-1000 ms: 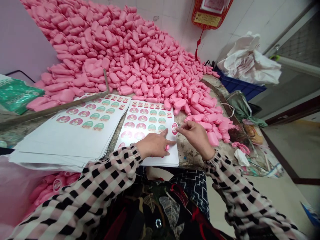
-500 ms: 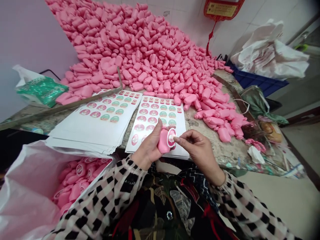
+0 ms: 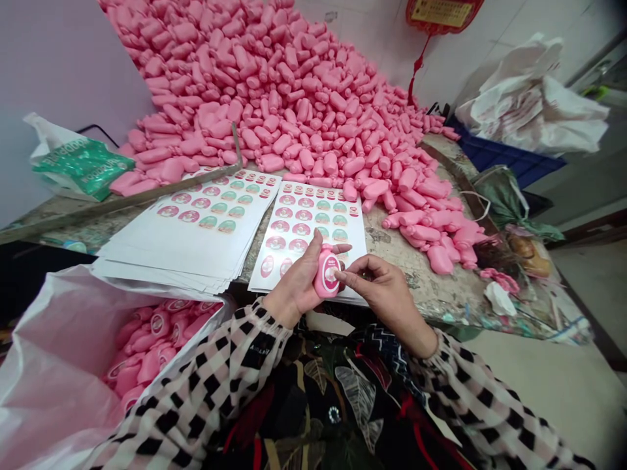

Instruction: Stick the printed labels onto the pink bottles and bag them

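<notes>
My left hand [image 3: 296, 287] is closed around a small pink bottle [image 3: 327, 273], held upright above the table's near edge. An oval pink sticker lies on the bottle's front. My right hand [image 3: 382, 290] pinches against that sticker with thumb and forefinger. Just behind the hands lies a sticker sheet [image 3: 308, 225] with rows of pink and green ovals. A second stack of sticker sheets [image 3: 196, 228] lies to its left.
A huge heap of pink bottles [image 3: 294, 85] covers the back of the worn table [image 3: 416, 281]. A white bag [image 3: 59, 352] with labelled pink bottles stands at my lower left. A green packet [image 3: 81, 166] lies far left; bags and a blue crate [image 3: 494, 156] sit right.
A second ago my right hand was peeling a sticker off the sheet while my left pressed it down. Since then the left hand has lifted the bottle and the sticker has gone onto it.
</notes>
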A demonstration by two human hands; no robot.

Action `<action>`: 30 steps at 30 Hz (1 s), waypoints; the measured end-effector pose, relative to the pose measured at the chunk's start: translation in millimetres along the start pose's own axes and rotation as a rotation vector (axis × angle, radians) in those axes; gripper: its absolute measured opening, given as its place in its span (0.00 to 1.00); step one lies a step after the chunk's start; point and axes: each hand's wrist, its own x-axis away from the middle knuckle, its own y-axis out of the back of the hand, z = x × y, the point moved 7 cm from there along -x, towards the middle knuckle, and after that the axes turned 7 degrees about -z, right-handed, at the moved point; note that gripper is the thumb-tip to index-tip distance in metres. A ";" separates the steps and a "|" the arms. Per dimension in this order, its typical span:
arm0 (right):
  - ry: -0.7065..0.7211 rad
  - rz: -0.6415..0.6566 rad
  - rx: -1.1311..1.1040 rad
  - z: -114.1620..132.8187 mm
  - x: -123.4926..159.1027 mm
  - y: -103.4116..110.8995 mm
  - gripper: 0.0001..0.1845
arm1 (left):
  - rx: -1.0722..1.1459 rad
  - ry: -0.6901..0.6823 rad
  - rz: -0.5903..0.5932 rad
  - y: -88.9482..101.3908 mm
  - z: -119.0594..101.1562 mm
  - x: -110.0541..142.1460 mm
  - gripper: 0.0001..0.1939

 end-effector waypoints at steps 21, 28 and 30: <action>0.069 -0.023 0.272 -25.5 8.7 7.2 0.15 | -0.190 -0.210 -0.285 8.3 3.6 17.9 0.28; 0.306 0.014 0.581 -8.8 23.4 10.3 0.12 | -0.446 -0.113 0.015 0.6 18.4 41.0 0.23; 0.426 0.054 0.764 -0.8 31.4 9.9 0.14 | -0.473 -0.140 0.048 1.4 18.7 46.2 0.22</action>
